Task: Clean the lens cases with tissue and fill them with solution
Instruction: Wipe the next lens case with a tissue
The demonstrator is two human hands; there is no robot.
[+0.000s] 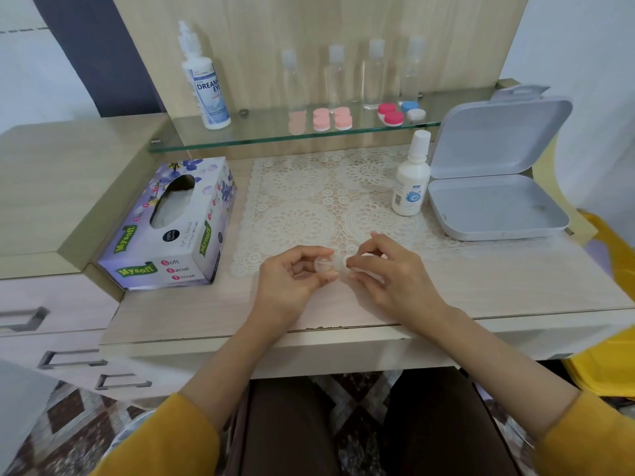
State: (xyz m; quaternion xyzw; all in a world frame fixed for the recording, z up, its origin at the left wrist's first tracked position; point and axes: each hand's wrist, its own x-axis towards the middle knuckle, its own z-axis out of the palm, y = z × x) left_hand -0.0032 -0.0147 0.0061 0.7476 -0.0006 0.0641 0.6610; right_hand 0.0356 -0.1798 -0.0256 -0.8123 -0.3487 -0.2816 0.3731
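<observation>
1. Your left grip (292, 283) pinches the left end of a small clear plastic lens case (330, 264) between thumb and fingertips.
2. Your right grip (395, 280) is curled round the right end of the same case. Its fingers hide that end, so I cannot tell what is in the well.
3. You hold the case just above the pale wooden desk (481, 286), at the near edge of the cream lace mat (326, 197).
4. To the left of your hands lies one purple floral cardboard tissue box (168, 225), its opening facing up.
5. At the right edge of the mat stands one small white plastic bottle with a white cap (410, 180), just beside one grey plastic hinged box (494, 201) whose lid stands open.
6. Behind the mat a glass shelf (261, 132) runs across the back panel.
7. On the shelf you have one tall white solution bottle with a blue label (206, 84) at the left.
8. You also have four clear plastic bottles with white caps (374, 73) in a row.
9. In front of them sit five lidded lens cases: three pink (321, 120), one red (390, 113), one blue and white (412, 109).
</observation>
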